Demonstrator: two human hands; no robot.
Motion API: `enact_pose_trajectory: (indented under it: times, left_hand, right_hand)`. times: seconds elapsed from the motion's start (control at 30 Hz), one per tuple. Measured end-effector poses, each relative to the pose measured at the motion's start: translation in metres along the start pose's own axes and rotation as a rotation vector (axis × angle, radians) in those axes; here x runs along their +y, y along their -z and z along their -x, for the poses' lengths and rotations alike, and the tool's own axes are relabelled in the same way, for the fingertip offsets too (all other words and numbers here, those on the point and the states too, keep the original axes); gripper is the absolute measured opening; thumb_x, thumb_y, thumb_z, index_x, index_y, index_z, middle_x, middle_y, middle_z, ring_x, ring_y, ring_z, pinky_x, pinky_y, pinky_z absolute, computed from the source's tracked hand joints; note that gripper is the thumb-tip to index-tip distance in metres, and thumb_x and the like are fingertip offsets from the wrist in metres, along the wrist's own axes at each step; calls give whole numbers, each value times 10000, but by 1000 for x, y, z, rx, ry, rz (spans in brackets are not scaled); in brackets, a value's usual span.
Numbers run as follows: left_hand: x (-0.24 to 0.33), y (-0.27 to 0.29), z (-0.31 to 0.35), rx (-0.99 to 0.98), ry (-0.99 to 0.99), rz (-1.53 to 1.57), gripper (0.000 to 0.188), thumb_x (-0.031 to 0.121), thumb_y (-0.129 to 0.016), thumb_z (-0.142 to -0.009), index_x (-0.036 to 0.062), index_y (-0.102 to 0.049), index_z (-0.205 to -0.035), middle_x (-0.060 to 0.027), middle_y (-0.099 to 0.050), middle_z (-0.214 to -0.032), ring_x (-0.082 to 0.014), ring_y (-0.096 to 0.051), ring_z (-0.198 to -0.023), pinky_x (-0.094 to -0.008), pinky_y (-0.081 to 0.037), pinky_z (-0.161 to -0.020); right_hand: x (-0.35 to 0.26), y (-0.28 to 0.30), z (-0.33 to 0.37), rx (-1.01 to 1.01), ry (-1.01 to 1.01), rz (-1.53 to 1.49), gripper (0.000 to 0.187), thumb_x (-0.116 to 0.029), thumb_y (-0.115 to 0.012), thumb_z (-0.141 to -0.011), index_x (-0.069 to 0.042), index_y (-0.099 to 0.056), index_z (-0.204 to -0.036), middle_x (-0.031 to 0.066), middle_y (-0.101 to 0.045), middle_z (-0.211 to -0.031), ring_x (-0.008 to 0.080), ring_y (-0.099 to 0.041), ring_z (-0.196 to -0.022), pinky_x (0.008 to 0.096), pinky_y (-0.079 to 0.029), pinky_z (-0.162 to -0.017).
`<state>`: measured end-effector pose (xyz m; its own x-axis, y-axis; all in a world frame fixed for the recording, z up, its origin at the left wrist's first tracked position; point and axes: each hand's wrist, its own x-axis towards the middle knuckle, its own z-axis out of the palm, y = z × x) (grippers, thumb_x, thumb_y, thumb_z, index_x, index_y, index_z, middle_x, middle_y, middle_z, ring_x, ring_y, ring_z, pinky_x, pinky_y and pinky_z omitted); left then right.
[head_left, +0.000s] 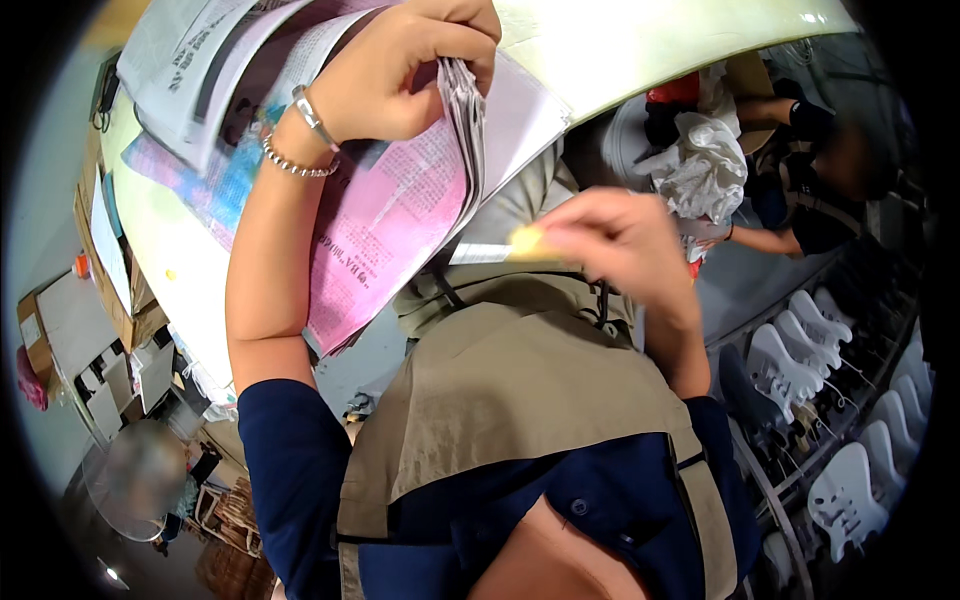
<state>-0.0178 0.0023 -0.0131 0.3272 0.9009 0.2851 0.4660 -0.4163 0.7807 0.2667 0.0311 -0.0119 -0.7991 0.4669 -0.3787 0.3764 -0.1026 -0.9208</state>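
My left hand (pixel 415 75) is closed round the bunched edge of a stack of newspaper (pixel 390 235), lifting it off the pale curved tabletop. Pink, grey and blue pages fan out beneath and to the left of my wrist. My right hand (pixel 625 240), smeared by motion, is in front of my apron (pixel 500 385), just right of the stack's lower corner. Between its thumb and fingers is pinched a small flat piece (pixel 525 241), yellow by the fingers, with a white strip pointing left. Blur hides its exact kind.
The pale tabletop (pixel 640 50) curves across the top. At the right, another person's arm (pixel 770 240) is near a crumpled white bag (pixel 705 165). Below stands a rack of white guitar bodies (pixel 850 500). Cardboard boxes (pixel 38 335) and a blurred person (pixel 140 470) are at the left.
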Motion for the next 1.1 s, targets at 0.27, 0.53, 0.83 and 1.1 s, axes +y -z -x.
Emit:
enact_pose_trajectory:
  times: [0.27,0.53,0.83,1.1]
  left_hand:
    - [2,-6,-8,-58,47,-107,600,651,-492,-705,54,-553,-717,-61,-563,-768,-255,-539,-776,-342,-402,-782]
    - [0,-10,-9,-35,-44,-212,550,611,-498,-684,63,-550,-667,-102,-655,-929,-267,-554,-805,-363,-409,-809]
    - [-2,-11,-9,-46,-70,-202,578,645,-475,-746,80,-551,-653,-109,-700,-1021,-272,-584,-896,-374,-429,-838]
    - [-5,-12,-9,-37,-99,-171,612,677,-480,-754,79,-557,-650,-109,-709,-1041,-312,-619,-1042,-399,-435,-915]
  right_hand:
    - [14,27,-6,636,250,-50,128,-59,-700,-873,20,-714,-974,1,-657,-761,5,-500,-615,157,-331,-508]
    - [7,30,-14,673,329,47,101,-42,-713,-847,2,-722,-937,25,-683,-792,38,-555,-655,189,-415,-571]
    - [4,28,-15,641,282,177,95,-48,-708,-849,5,-718,-927,51,-695,-804,58,-586,-654,200,-440,-572]
    - [1,27,-15,644,365,229,77,-22,-701,-846,2,-716,-918,62,-691,-808,86,-603,-657,206,-452,-570]
